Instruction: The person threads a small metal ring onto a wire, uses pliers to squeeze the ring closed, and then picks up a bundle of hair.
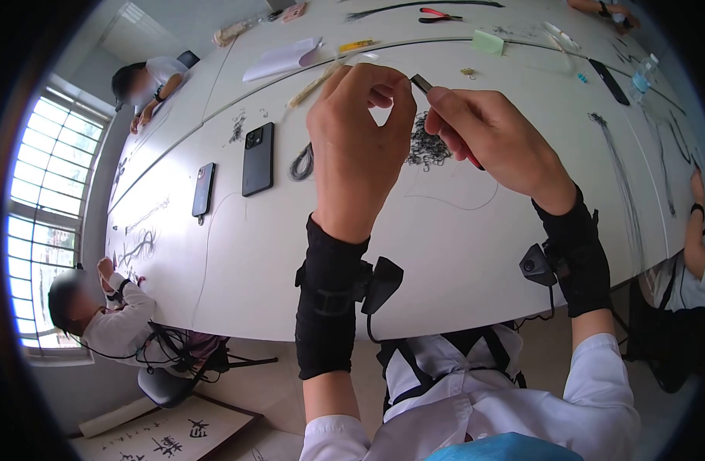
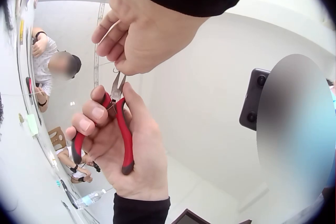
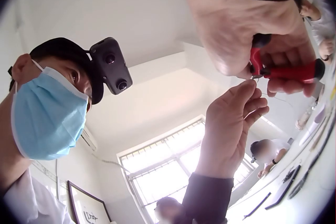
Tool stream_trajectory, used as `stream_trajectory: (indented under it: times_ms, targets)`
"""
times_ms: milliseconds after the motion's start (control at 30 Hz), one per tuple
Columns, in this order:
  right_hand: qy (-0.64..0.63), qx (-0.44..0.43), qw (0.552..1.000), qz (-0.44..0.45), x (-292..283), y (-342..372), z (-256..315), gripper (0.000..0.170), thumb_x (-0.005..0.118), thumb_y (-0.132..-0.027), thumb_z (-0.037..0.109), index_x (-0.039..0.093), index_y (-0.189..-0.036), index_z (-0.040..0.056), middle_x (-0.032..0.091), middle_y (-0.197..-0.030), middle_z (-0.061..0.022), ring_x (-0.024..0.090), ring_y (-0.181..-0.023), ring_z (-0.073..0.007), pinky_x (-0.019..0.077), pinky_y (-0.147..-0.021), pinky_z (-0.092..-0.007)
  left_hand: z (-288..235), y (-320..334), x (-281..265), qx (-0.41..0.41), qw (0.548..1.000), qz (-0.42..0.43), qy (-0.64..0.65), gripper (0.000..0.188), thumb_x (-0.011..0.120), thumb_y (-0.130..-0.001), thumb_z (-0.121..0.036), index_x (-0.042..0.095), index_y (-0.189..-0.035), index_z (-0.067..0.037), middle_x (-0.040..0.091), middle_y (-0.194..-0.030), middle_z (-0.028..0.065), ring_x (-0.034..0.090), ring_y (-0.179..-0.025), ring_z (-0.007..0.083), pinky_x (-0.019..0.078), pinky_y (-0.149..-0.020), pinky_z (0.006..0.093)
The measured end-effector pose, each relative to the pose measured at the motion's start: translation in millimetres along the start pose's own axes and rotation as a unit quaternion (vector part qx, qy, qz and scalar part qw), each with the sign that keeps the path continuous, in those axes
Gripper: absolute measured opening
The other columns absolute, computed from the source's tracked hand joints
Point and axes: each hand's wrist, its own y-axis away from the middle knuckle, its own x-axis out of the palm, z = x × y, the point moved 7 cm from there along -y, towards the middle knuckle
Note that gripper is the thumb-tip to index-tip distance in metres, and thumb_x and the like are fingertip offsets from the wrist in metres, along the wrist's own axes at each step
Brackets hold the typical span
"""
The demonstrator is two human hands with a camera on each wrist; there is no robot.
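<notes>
Both hands are up above the desk [image 1: 437, 269], well in from its near edge, which curves just in front of the person's white shirt. Between that edge and the raised hands runs a broad white stretch of tabletop, with one thin curved strand [image 1: 483, 206] lying across its farther part. That's the widest room for the forearms.

The left hand [image 1: 364, 134] has thumb and forefinger pinched on a tiny wire piece [image 2: 115, 70]. The right hand [image 1: 498, 134] is wrapped round the red-handled pliers [image 2: 125, 134], held in the air with the tips right by the left fingertips; the jaws look slightly apart from the left wrist's side.

Things crowd in closer up top. A pile of dark wire loops [image 1: 428, 146] sits on the desk about under the hands, and a dark coil [image 1: 301, 164] lies just beside the left hand. Farther left come the large phone [image 1: 258, 160] and the smaller phone [image 1: 203, 190], side by side with a gap between. Out to the right, long dark strands [image 1: 618, 177] trail down towards the near edge, with a black slab [image 1: 608, 82] and a water bottle [image 1: 643, 75] beyond. Past the hands lie a green paper [image 1: 488, 42] and white sheets [image 1: 282, 60].
</notes>
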Motion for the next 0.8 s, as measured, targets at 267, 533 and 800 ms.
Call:
stream_trajectory:
  times_ms: [267, 533, 800]
  targets:
    - [0.060, -0.014, 0.997, -0.045, -4, 1, 4, 0.053, 0.051, -0.105, 0.041, 0.065, -0.080, -0.0038, 0.050, -0.055, -0.0090, 0.047, -0.051, -0.0162, 0.0423, -0.056, -0.0320, 1, 1, 3, 0.005, 1.000, -0.007, 0.018, 0.008, 0.072, -0.083, 0.000, 0.066, -0.087, 0.000, 0.065, -0.078, 0.0100, 0.065, -0.072, 0.0213, 0.0525, -0.067, 0.0315]
    - [0.132, -0.070, 0.985, -0.082, -6, 5, 15, 0.050, 0.052, -0.105, 0.037, 0.065, -0.080, -0.0043, 0.057, -0.059, -0.0122, 0.052, -0.049, -0.0222, 0.0457, -0.055, -0.0340, 1, 1, 3, -0.014, 1.000, 0.004, 0.005, 0.009, 0.075, -0.086, -0.004, 0.070, -0.089, 0.002, 0.072, -0.082, 0.0076, 0.069, -0.073, 0.0137, 0.0558, -0.076, 0.0264]
    - [-0.003, 0.009, 1.000, -0.022, -6, -1, 1, 0.053, 0.050, -0.104, 0.045, 0.066, -0.082, -0.0008, 0.050, -0.059, -0.0027, 0.049, -0.053, -0.0131, 0.0449, -0.056, -0.0279, 11, 0, 4, -0.039, 0.996, -0.002, 0.080, 0.009, 0.073, -0.082, 0.000, 0.068, -0.089, 0.000, 0.068, -0.080, 0.0092, 0.065, -0.073, 0.0202, 0.0528, -0.070, 0.0295]
